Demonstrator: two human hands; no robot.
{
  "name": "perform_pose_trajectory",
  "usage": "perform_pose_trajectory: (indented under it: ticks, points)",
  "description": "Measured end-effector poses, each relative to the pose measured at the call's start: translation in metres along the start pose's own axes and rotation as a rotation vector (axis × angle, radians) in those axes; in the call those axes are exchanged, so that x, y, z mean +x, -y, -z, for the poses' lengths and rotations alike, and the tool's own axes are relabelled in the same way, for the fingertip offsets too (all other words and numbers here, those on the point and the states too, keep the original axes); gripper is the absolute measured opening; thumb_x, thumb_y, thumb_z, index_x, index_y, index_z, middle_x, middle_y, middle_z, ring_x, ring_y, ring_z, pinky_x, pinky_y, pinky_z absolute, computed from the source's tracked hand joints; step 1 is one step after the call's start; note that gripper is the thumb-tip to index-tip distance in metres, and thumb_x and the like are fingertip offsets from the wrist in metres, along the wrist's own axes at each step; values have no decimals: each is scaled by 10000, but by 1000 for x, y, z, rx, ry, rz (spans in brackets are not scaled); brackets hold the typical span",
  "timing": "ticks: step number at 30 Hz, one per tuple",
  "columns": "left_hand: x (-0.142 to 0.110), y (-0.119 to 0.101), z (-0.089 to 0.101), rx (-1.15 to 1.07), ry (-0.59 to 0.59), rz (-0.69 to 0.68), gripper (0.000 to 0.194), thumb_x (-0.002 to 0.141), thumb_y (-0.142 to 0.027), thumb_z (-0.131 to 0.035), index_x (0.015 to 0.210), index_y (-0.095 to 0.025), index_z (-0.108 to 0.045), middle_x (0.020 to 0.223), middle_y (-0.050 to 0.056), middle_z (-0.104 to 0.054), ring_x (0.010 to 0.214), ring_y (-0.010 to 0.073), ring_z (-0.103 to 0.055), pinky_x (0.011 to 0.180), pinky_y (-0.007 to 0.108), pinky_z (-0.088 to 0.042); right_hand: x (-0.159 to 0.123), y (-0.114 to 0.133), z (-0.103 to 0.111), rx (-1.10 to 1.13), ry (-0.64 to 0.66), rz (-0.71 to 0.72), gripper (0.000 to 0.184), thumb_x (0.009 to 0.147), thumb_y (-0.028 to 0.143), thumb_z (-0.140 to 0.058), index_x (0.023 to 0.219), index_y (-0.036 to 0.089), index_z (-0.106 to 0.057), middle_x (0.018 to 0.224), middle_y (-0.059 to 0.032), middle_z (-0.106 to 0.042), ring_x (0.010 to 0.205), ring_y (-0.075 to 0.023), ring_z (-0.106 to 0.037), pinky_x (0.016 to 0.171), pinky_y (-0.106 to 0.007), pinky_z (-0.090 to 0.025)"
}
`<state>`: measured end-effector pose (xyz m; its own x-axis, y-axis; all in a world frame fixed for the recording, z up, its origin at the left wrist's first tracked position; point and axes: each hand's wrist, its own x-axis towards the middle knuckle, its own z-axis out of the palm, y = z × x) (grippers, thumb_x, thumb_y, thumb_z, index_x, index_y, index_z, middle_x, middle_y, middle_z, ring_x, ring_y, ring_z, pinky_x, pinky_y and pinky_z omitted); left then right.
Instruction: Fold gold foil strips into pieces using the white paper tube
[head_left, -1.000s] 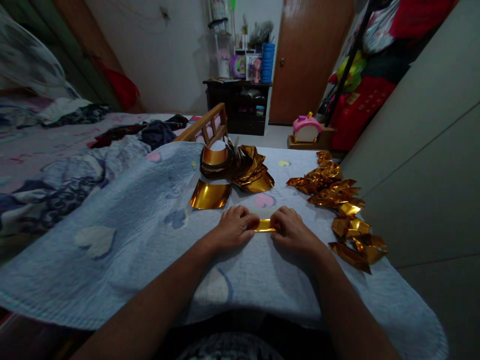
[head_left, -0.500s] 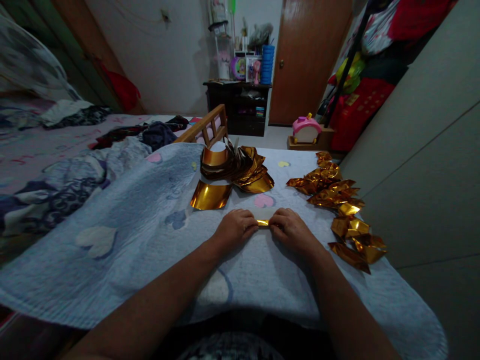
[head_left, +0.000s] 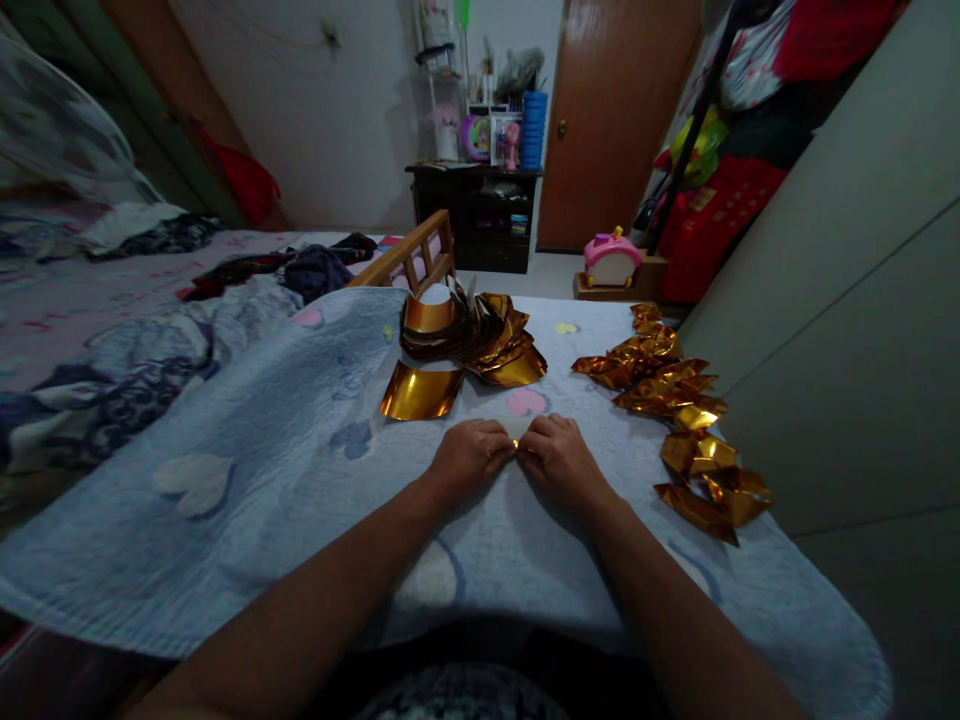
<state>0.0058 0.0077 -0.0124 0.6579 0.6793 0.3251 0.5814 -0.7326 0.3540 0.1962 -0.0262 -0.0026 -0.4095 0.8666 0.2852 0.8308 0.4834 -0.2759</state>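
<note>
Both of my hands are together over the blue heart-patterned cloth [head_left: 292, 520]. My left hand [head_left: 472, 458] is closed, its fingertips pinching a narrow folded piece of gold foil paper [head_left: 516, 443]. From the other side my right hand [head_left: 556, 460] pinches the same piece, and only a small glint of it shows between the fingers. Beyond my left hand lies a single curved gold sheet [head_left: 421, 390]. A fanned stack of gold foil sheets [head_left: 506, 345] sits just behind that. On the right, folded gold foil pieces [head_left: 697, 450] lie in a long row.
A bed with rumpled clothes and bedding [head_left: 180, 330] is at the left, beside a wooden rail [head_left: 405, 250]. A pale cabinet [head_left: 847, 330] stands close along the right. Past the cloth are a dark shelf unit [head_left: 480, 220] and a pink-and-white toy [head_left: 613, 260] on a box.
My right hand has slid left towards my left hand, so less of the gold strip shows between them. My left hand has stayed nearly where it was.
</note>
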Motion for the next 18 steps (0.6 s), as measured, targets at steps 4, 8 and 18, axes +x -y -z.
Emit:
perform_pose_trajectory:
  ticks: [4, 8, 18]
  points:
    - [-4, 3, 3, -110, -1, 60, 129, 927, -225, -635, 928, -201, -761, 929, 33, -765, 845, 168, -703, 750, 251, -503, 0, -2, 0, 27, 11, -8, 107, 935, 207, -650, 863, 197, -729, 939, -66, -673, 933, -223, -525, 790, -347, -324]
    - [-6, 4, 7, -112, 17, 84, 119, 913, -206, -640, 912, -197, -759, 926, 32, -768, 848, 172, -710, 753, 252, -499, 0, -3, 1, 43, 20, -13, 105, 929, 200, -657, 854, 194, -730, 948, -66, -676, 943, -222, -527, 794, -348, -325]
    - [-6, 4, 6, -128, 1, 56, 148, 930, -238, -607, 898, -194, -745, 897, 38, -764, 815, 168, -701, 719, 249, -484, -11, -24, 13, 52, 37, -37, 90, 876, 161, -688, 810, 198, -737, 856, -53, -676, 851, -207, -507, 737, -340, -313]
